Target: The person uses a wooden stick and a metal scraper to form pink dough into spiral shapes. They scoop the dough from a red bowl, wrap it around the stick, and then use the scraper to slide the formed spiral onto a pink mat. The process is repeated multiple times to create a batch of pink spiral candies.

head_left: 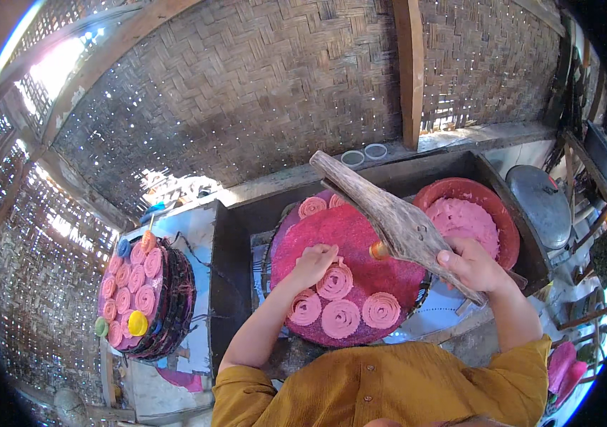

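My right hand [468, 263] grips the lower end of a long weathered wooden press [403, 220], its two pieces lying along each other. A small orange-yellow nozzle [378, 249] sticks out from its left side. My left hand [315, 265] is closed, fingers pressed together, at the upper edge of a pink dough spiral [335, 282]; what the fingertips hold is hidden. Beneath lies a round tray covered with magenta cloth [382, 224]. More pink spirals [340, 317] lie along its near edge, and a couple [312, 207] show at its far edge.
A red basin [510, 242] of pink dough [463, 222] stands right of the tray, inside a dark wooden trough [236, 235]. At left, stacked round trays [184, 285] carry several pink spirals and coloured lids. A metal pot lid [540, 203] leans far right. Two small round containers [352, 158] sit on the back ledge.
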Motion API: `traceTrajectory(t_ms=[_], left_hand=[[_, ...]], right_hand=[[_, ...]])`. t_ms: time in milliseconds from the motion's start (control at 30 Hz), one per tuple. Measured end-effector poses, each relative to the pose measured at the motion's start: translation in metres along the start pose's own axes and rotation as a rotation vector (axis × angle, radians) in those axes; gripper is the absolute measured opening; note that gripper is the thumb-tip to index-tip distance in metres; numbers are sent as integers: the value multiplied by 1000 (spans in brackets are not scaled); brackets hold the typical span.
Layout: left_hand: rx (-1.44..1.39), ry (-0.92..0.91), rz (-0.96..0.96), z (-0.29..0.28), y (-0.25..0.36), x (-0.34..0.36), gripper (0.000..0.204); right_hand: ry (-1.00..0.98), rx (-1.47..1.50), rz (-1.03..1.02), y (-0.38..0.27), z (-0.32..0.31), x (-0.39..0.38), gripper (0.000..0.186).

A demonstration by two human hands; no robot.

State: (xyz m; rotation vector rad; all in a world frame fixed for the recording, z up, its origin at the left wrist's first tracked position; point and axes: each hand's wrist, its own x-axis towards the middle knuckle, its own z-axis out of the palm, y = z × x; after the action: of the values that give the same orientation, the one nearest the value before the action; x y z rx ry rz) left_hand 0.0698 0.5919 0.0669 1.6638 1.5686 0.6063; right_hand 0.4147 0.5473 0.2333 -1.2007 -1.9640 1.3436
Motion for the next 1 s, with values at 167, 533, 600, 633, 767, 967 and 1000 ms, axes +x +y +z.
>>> traceTrajectory(t_ms=[167,533,600,633,767,967,1000], left_hand=[[298,-36,166,-12,34,-24,46],[872,293,649,-20,75,-56,56],[607,379,668,-28,116,-64,63],[530,306,621,-26,133,-69,60],[275,413,525,5,197,-70,25],[666,601,830,29,209,-50,12],[614,488,738,31,220,-52,16]], right_hand=[[2,15,10,0,0,-2,53],[-16,95,18,-7,7,-13,60],[-38,192,45,-8,14,-14,59],[-61,269,61,-6,21,-10,56],[-145,641,238,19,51,7,56],[466,17,-576,-9,16,30,47],[575,-291,-633,-33,8,27,42]])
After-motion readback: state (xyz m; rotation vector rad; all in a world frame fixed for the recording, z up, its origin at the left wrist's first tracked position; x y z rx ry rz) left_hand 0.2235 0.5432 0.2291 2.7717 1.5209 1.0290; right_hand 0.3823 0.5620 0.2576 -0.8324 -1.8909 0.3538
